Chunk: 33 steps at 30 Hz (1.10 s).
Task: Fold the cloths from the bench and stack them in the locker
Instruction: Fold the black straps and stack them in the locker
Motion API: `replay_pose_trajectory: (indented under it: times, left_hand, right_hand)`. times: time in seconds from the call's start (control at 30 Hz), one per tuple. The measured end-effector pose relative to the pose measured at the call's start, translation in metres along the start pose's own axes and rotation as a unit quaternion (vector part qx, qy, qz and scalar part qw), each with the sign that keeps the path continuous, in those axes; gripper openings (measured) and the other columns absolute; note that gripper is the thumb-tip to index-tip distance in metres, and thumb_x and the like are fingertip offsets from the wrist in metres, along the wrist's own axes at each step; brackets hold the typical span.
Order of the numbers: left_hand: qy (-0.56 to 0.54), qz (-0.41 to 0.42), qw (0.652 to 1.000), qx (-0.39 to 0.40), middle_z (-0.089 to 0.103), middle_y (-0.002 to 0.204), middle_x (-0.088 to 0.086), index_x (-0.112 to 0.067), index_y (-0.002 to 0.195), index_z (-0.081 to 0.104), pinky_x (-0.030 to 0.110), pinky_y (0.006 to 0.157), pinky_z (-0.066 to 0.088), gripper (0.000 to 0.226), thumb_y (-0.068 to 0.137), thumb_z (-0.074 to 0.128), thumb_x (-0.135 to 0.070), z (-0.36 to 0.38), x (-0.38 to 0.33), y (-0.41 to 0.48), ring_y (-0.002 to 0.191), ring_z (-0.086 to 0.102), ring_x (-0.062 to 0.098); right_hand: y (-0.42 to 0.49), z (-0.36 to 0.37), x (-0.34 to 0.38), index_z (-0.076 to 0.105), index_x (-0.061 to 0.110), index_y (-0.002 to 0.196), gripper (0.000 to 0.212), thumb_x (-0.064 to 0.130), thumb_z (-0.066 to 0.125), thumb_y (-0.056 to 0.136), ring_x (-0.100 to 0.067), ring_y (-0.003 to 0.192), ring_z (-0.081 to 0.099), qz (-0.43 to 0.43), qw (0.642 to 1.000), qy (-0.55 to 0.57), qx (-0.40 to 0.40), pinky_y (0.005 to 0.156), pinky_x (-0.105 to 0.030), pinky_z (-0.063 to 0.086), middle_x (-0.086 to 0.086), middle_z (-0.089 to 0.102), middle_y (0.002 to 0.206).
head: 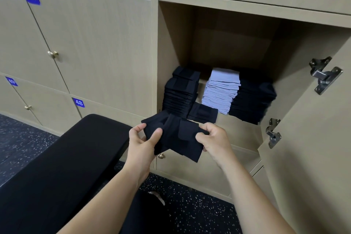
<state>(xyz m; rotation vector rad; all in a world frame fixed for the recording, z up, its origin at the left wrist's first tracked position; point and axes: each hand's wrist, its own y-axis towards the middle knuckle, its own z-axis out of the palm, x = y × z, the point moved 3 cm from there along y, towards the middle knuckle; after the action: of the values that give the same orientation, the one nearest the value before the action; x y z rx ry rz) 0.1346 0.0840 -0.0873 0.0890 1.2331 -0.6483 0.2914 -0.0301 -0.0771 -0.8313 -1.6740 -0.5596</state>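
At frame centre, in front of the open locker (pixel 235 47), the left hand (pixel 141 141) and right hand (pixel 212 139) each pinch an edge of the dark cloth (pixel 176 135) between thumb and curled fingers. Squaring its edges before the final fold would likely help it sit flat on the dark stack (pixel 180 89) at centre.

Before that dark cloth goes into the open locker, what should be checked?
1. Grip: left hand and right hand both pinch the dark cloth: ok.
2. Fold finished: flaps stick out unevenly: not ok.
3. Locker door open: ok.
4. Landing spot: low front pile has free space above: ok.
5. Light blue stack steady: cannot tell.
6. Bench holds more cloths: cannot tell.
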Motion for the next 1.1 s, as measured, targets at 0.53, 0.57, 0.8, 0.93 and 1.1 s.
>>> replay_pose_trajectory:
  times: [0.53, 0.57, 0.8, 0.93, 1.1]
  left_hand:
    - [0.032, -0.010, 0.999, -0.023, 0.068, 0.102, 0.001, -0.033, 0.120, 0.040, 0.053, 0.094, 0.052, 0.044, 0.094, 0.061, -0.005, 0.028, 0.034, 0.050, 0.097, 0.068, 0.023]
    - [0.034, -0.012, 0.999, -0.023, 0.069, 0.102, 0.002, -0.033, 0.121, 0.039, 0.053, 0.094, 0.053, 0.045, 0.094, 0.061, -0.005, 0.030, 0.036, 0.054, 0.097, 0.069, 0.023]
    - [0.028, -0.028, 0.999, -0.009, 0.072, 0.100, 0.002, -0.034, 0.127, 0.037, 0.049, 0.089, 0.054, 0.052, 0.093, 0.061, -0.002, 0.033, 0.055, 0.068, 0.094, 0.070, 0.022]
    - [0.018, -0.042, 0.999, -0.014, 0.072, 0.102, 0.005, -0.030, 0.128, 0.040, 0.046, 0.084, 0.055, 0.051, 0.093, 0.060, 0.001, 0.028, 0.066, 0.073, 0.096, 0.070, 0.024]
    - [0.019, -0.049, 0.999, -0.014, 0.073, 0.101, 0.007, -0.029, 0.129, 0.041, 0.045, 0.082, 0.056, 0.052, 0.092, 0.060, 0.002, 0.025, 0.072, 0.079, 0.093, 0.071, 0.025]
  right_hand:
    - [0.063, -0.034, -0.064, 0.063, 0.009, 0.084, 0.006, 0.004, 0.064, 0.087, -0.014, 0.069, 0.048, 0.088, 0.974, 0.160, -0.134, 0.046, -0.016, 0.042, -0.008, 0.056, 0.084]
    - [0.072, -0.041, -0.064, 0.062, 0.009, 0.082, 0.008, 0.003, 0.064, 0.087, -0.012, 0.067, 0.048, 0.089, 0.972, 0.160, -0.149, 0.046, -0.016, 0.042, -0.007, 0.057, 0.083]
    - [0.132, -0.068, -0.061, 0.068, 0.006, 0.090, 0.009, 0.001, 0.061, 0.089, -0.010, 0.065, 0.052, 0.107, 0.964, 0.135, -0.201, 0.042, -0.015, 0.039, 0.000, 0.064, 0.083]
    - [0.155, -0.062, -0.058, 0.060, 0.009, 0.086, 0.008, 0.001, 0.061, 0.089, -0.008, 0.056, 0.050, 0.131, 0.965, 0.122, -0.194, 0.043, -0.018, 0.035, -0.002, 0.058, 0.077]
    - [0.173, -0.049, -0.068, 0.052, 0.011, 0.082, 0.018, -0.004, 0.061, 0.087, -0.020, 0.057, 0.050, 0.141, 0.967, 0.111, -0.179, 0.032, -0.014, 0.031, -0.010, 0.053, 0.078]
